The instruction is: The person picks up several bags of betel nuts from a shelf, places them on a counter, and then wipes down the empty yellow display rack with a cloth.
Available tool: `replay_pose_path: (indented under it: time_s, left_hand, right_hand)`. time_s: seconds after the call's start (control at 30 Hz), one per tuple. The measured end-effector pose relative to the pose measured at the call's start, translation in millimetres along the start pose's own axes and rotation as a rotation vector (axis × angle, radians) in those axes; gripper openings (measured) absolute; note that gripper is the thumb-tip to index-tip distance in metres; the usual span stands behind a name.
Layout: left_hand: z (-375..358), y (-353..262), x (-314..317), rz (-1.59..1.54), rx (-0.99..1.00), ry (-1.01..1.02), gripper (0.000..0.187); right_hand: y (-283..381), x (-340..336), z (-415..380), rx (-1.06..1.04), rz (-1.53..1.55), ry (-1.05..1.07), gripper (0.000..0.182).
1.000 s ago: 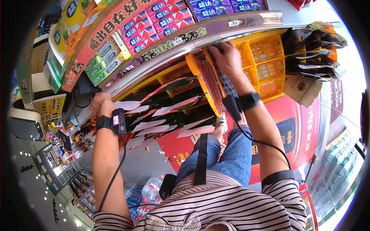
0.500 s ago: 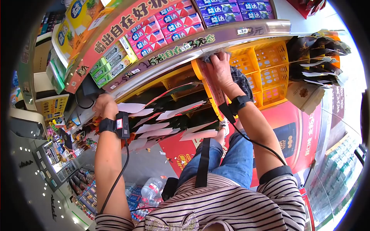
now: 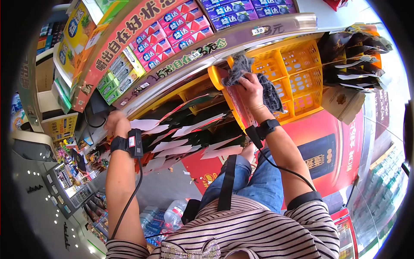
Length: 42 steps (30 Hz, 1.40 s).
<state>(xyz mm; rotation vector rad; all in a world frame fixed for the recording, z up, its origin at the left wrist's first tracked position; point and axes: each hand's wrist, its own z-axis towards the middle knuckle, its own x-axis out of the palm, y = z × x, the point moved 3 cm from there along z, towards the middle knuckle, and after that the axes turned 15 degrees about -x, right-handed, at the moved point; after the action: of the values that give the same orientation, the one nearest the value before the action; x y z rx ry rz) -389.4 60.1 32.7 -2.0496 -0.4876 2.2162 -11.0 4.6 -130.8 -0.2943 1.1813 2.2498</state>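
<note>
- Shop display fills our background: a curved grey price rail (image 3: 276, 26) runs under the pink and purple gum boxes (image 3: 185, 26).
- Our right hand (image 3: 252, 90) has its fingers closed, bent around a dark grey patterned cloth (image 3: 271, 96); one part bunches above the fingers, another hangs over the yellow perforated plastic rack (image 3: 293, 80).
- Our left hand (image 3: 115, 123) is near the counter edge, blurred; we cannot tell how open its fingers are, or if they hold something.
- We judge the step in hand as wiping the yellow-edged red panel (image 3: 238, 100).
- Next stroke would call for firm hold on the cloth, and care with the dark packets (image 3: 194, 114) beside the panel.
</note>
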Motion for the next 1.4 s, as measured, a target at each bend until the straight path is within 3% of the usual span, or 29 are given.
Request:
replay_pose_path:
  time_s: [0.1,0.23,0.37,0.47,0.57,0.67,0.7,0.83,0.93,1.2,1.3,1.4]
  left_hand:
    - [0.5,1.5,-1.2,0.022,0.044,0.005,0.045]
    - [5.4,0.0,3.3,-0.012,-0.041,-0.016,0.045]
    - [7.1,0.0,5.8,-0.063,-0.041,-0.030,0.044]
    - [5.4,2.8,2.7,-0.020,0.009,-0.013,0.043]
    - [4.1,1.2,3.0,-0.077,-0.045,-0.035,0.044]
    - [4.4,0.7,3.1,-0.058,-0.045,-0.035,0.044]
    - [5.8,0.1,4.3,-0.013,0.000,-0.034,0.044]
    - [6.7,3.0,3.0,-0.008,0.062,-0.009,0.043]
    - [5.3,1.7,4.8,-0.082,-0.034,-0.054,0.040]
    - [-2.5,2.1,-0.7,-0.069,-0.044,-0.042,0.041]
    - [-0.1,2.7,0.0,-0.030,-0.008,-0.020,0.042]
    - [2.9,2.1,3.8,-0.091,-0.095,-0.063,0.042]
  right_hand:
    - [-6.8,-9.5,-11.2,0.085,0.014,0.123,0.022]
    - [-1.2,-32.1,-16.7,0.181,-0.150,0.286,0.019]
    - [-15.4,-56.6,-25.8,0.434,-0.145,0.098,0.022]
    - [-3.4,-58.1,19.6,0.598,0.126,0.050,0.031]
    - [-7.4,-26.6,54.2,0.506,0.354,-0.014,0.030]
    - [-6.7,10.9,57.0,0.386,0.114,0.078,0.030]
    - [-6.9,14.4,58.7,0.465,0.073,0.137,0.030]
    - [0.3,22.9,61.1,0.534,-0.099,0.021,0.027]
    - [-13.7,29.5,55.9,0.797,0.154,-0.053,0.026]
    - [-9.7,13.6,33.0,0.892,0.654,-0.167,0.027]
    - [-7.6,16.6,44.3,0.819,0.400,-0.124,0.030]
    - [-10.5,22.5,51.5,0.830,0.232,-0.062,0.034]
